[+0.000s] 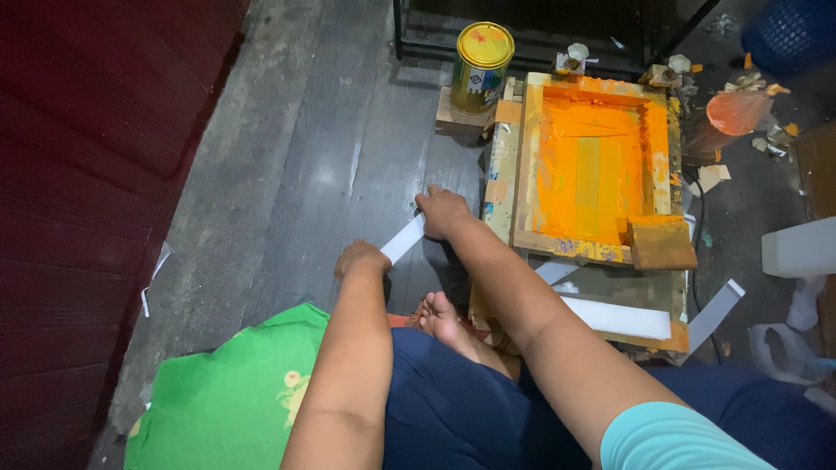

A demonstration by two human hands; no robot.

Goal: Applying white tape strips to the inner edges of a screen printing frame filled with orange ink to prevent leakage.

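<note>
A long white strip (402,238) is stretched between my two hands over the dark floor. My left hand (361,259) grips its near end, and my right hand (442,211) grips its far end beside the frame. Just right of my right hand lies a wooden screen frame (525,165) coated in orange ink. A wooden squeegee (661,242) smeared with orange rests on the frame's near right corner. More white strips (620,318) lie under and in front of the frame.
A yellow-lidded tin can (482,66) stands on a wooden block behind the frame. An orange plastic bag (736,111) and paper scraps lie at the back right. A green cloth (231,400) sits by my left knee; my bare foot (442,318) rests near the frame.
</note>
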